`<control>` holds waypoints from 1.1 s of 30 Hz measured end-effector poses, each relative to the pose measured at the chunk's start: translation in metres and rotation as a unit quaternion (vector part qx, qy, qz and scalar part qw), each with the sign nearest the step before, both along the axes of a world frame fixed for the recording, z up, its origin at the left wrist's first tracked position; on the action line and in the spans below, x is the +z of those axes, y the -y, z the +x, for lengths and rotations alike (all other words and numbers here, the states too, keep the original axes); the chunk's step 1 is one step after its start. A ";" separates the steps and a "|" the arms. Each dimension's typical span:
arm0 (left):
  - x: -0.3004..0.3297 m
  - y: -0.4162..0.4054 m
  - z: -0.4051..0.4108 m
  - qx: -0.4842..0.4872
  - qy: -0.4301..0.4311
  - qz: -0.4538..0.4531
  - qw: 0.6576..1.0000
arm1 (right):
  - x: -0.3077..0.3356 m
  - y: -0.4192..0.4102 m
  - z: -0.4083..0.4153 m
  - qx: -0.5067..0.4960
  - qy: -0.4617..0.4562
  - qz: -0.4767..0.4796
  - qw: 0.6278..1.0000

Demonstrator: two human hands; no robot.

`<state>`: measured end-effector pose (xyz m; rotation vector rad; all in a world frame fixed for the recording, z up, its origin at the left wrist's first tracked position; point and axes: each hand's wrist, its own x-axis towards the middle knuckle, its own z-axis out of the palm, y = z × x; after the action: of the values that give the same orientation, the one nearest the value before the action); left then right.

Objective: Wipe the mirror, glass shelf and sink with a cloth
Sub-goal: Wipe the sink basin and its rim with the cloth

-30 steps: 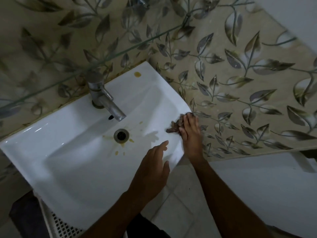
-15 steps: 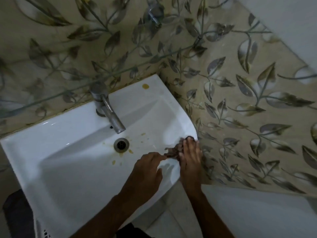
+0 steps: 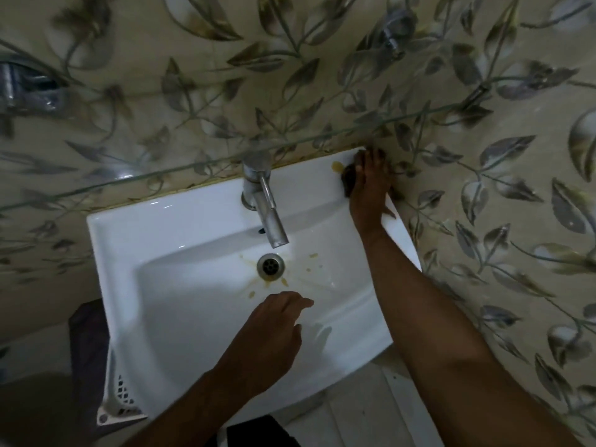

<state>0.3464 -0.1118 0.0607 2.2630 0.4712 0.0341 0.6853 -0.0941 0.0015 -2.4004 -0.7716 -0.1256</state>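
With the right hand (image 3: 367,179) pressing the dark cloth (image 3: 349,185) flat, grip spread over it, at the sink's (image 3: 193,317) back right corner, it pays to sweep over the yellow stain (image 3: 337,166) while the left hand (image 3: 274,330) hovers empty, loosely curled.

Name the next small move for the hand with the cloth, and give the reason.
Probably slide the right hand and its cloth a little left over the yellow stain on the sink rim: the stain lies just beside the cloth, still unwiped.
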 end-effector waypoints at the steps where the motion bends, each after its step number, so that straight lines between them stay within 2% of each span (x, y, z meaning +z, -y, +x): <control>1: 0.000 0.000 -0.004 0.007 -0.003 -0.004 1.000 | 0.001 -0.019 -0.005 -0.001 -0.012 -0.003 1.000; 5: -0.007 -0.001 -0.009 0.023 -0.014 -0.019 0.999 | 0.000 -0.053 -0.043 -0.003 -0.009 0.030 0.999; 8: -0.009 0.000 -0.008 0.019 -0.014 -0.026 0.999 | -0.009 -0.027 -0.048 0.136 0.052 -0.010 0.989; 10: -0.008 0.000 -0.007 0.010 -0.011 -0.026 1.000 | -0.009 -0.010 -0.030 0.172 0.040 -0.012 0.984; 14: -0.006 -0.003 -0.007 0.017 -0.007 -0.021 1.000 | 0.001 -0.007 -0.014 0.051 -0.006 0.009 0.999; 16: -0.007 -0.005 -0.008 0.026 -0.004 -0.028 0.999 | 0.002 -0.027 -0.039 0.044 -0.015 0.021 0.999; 18: -0.008 -0.006 -0.009 0.026 -0.005 -0.031 0.999 | 0.006 -0.045 -0.078 0.124 0.013 0.053 0.991; 21: -0.008 -0.006 -0.009 0.017 -0.008 -0.023 1.000 | 0.009 -0.041 -0.123 0.302 0.036 0.063 0.951; 24: -0.002 -0.010 -0.014 0.021 -0.001 -0.018 1.000 | 0.009 -0.017 -0.106 0.365 0.045 0.033 0.930; 26: -0.001 -0.014 -0.021 0.030 0.001 -0.015 0.999 | 0.008 -0.004 -0.073 0.335 0.059 0.017 0.940; 29: -0.004 -0.018 -0.031 0.048 -0.003 -0.015 0.999 | 0.012 0.009 -0.019 0.144 -0.004 0.043 0.989; 30: -0.005 -0.019 -0.033 0.053 -0.004 -0.015 0.998 | 0.010 0.010 -0.014 0.094 -0.011 0.016 0.995; 33: -0.008 -0.018 -0.031 0.043 -0.001 -0.016 0.999 | 0.000 -0.007 -0.040 0.083 0.027 -0.010 0.996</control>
<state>0.3157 -0.0943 0.0523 2.2099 0.5652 0.0667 0.6451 -0.0868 0.0016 -2.3481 -0.9970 -0.1167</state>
